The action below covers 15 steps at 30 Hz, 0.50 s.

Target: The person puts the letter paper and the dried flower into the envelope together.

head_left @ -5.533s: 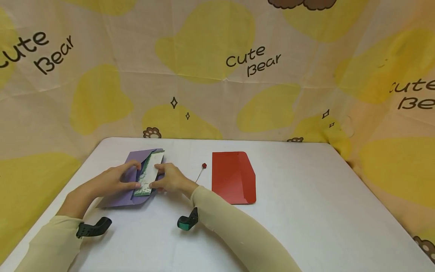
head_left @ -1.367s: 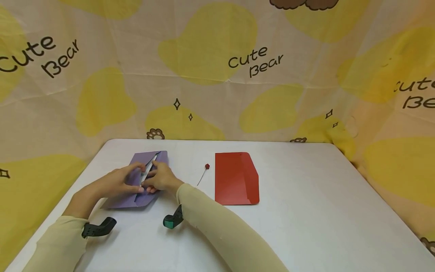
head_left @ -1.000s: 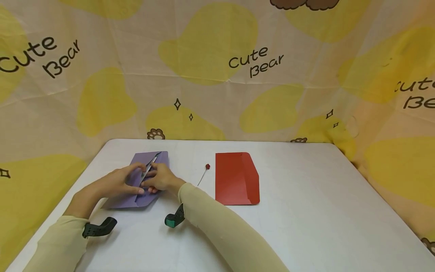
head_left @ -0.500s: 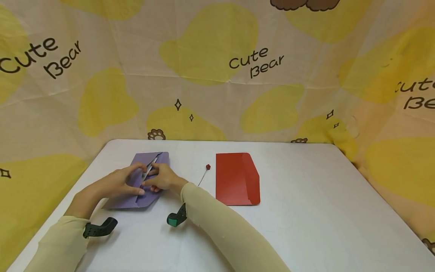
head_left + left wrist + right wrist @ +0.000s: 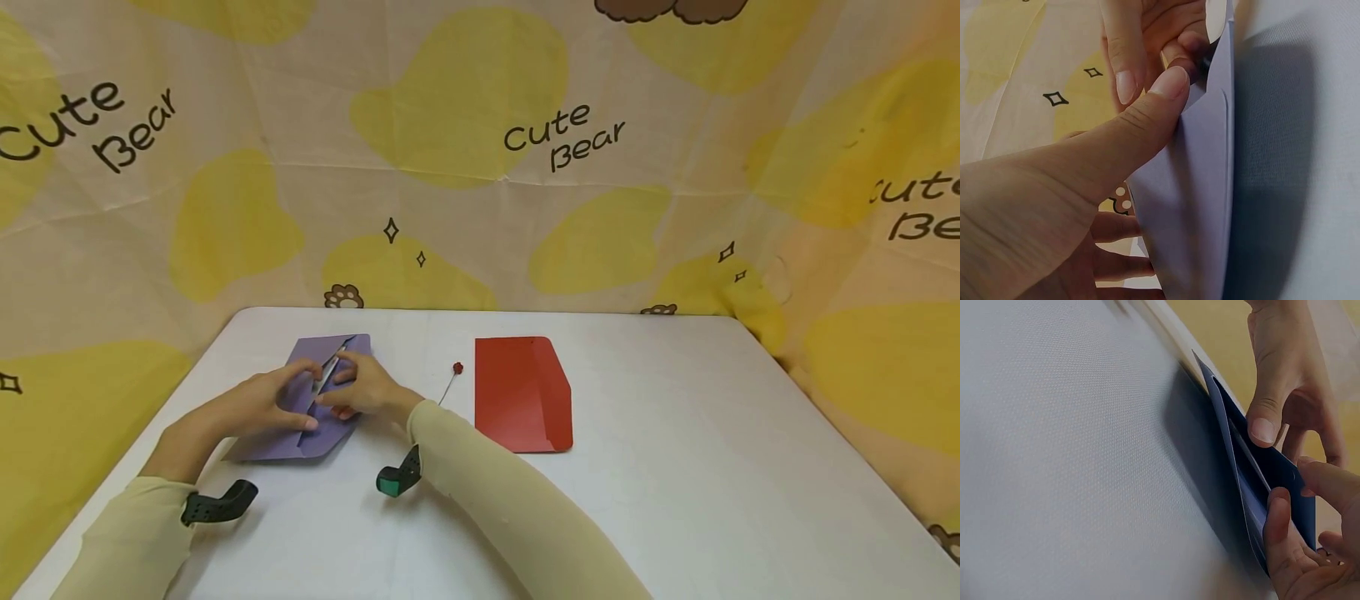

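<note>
A purple envelope with a dark blue lining lies tilted at the table's left. A white card sits nearly all inside it, only a narrow strip showing in the slanted mouth. My left hand grips the envelope, thumb on its mouth side and fingers behind, as the left wrist view shows. Over that mouth is my right hand, its thumb and index finger spread along the card's edge, tips apart. In the right wrist view the right thumb dips into the opening. The card's lower part is hidden.
A red envelope lies right of centre on the white table. Between the two envelopes is a small red flower on a thin wire stem. A printed yellow cloth hangs behind.
The card, mostly outside the envelope and pinched by my right hand at first, has slid down into it. Lately the right hand shifted slightly right and its fingers spread; the left hand stays.
</note>
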Tool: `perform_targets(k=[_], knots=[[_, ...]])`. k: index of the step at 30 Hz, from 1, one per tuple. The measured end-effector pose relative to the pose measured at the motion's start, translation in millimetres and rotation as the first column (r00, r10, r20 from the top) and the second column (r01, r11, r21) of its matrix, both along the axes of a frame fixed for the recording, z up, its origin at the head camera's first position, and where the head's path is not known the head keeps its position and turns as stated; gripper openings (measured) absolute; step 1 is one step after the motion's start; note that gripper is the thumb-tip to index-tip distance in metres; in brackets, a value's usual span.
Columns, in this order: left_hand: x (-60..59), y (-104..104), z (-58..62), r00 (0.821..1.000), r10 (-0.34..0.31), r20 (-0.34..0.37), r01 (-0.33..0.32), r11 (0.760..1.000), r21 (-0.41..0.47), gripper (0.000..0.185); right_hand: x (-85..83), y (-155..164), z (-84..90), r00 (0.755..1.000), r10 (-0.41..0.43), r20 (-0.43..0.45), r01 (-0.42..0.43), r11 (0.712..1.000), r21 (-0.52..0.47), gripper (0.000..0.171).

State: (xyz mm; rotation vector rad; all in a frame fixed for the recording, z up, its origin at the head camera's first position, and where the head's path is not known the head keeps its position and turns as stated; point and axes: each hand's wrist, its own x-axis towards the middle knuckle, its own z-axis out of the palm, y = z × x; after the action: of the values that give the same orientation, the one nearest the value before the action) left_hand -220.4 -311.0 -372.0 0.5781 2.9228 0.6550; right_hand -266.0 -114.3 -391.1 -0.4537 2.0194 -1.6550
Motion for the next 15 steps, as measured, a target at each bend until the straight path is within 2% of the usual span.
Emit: perform_targets(k=[15], knots=[[0.3,-1,0.2,1.000,0.012,0.016,-0.012,1.000,-0.010,0.070,0.8,13,0.1,1.000,0.007,-0.017,-0.007,0.999,-0.033,0.078]])
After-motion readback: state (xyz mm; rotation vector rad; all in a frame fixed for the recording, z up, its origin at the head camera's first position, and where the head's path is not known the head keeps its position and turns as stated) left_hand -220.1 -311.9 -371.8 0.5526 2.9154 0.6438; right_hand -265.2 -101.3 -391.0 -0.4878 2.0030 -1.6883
